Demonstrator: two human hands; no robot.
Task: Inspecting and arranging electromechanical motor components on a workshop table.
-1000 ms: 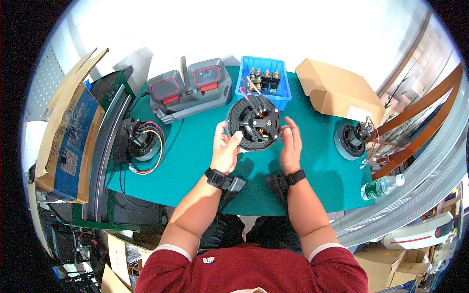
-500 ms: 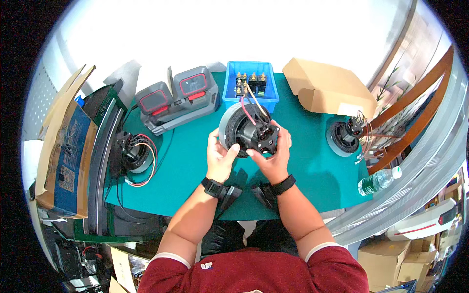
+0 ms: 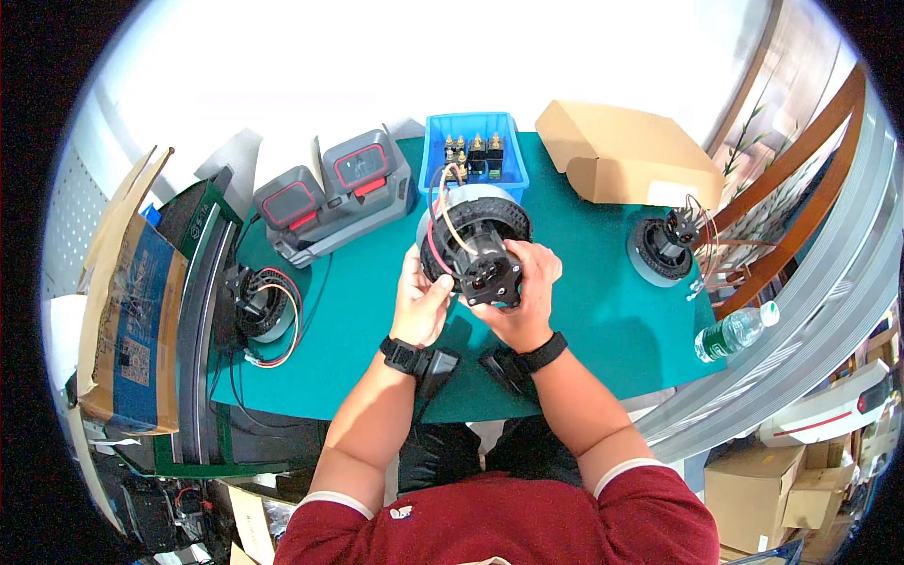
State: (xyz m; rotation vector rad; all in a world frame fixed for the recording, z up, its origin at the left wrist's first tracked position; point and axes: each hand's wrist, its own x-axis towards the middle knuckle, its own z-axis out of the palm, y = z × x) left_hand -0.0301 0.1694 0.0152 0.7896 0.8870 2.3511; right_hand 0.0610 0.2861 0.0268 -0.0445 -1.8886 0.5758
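Note:
Both my hands hold a wheel motor unit (image 3: 501,218) above the green mat, in front of the blue bin. It has a grey outer ring, a black ribbed inside and a black end bracket (image 3: 497,281). Red, cream and black wires (image 3: 450,226) loop up from it on the left. My left hand (image 3: 417,306) grips its left side, thumb near the bracket. My right hand (image 3: 529,297) wraps the bracket from the right, with fingers over its top. The surfaces under my fingers are hidden.
Behind the unit stands a blue bin (image 3: 520,179) with black, brass-topped parts. A grey twin-bay charger (image 3: 350,218) sits left of it, a cardboard box (image 3: 626,151) right. Similar wheel units lie at left (image 3: 268,306) and right (image 3: 659,250). A water bottle (image 3: 734,331) lies near the right edge.
The wheel unit has turned in my hands, so its ribbed inside faces more upward and its wires now loop toward the left. My right fingers have shifted over the top of the bracket.

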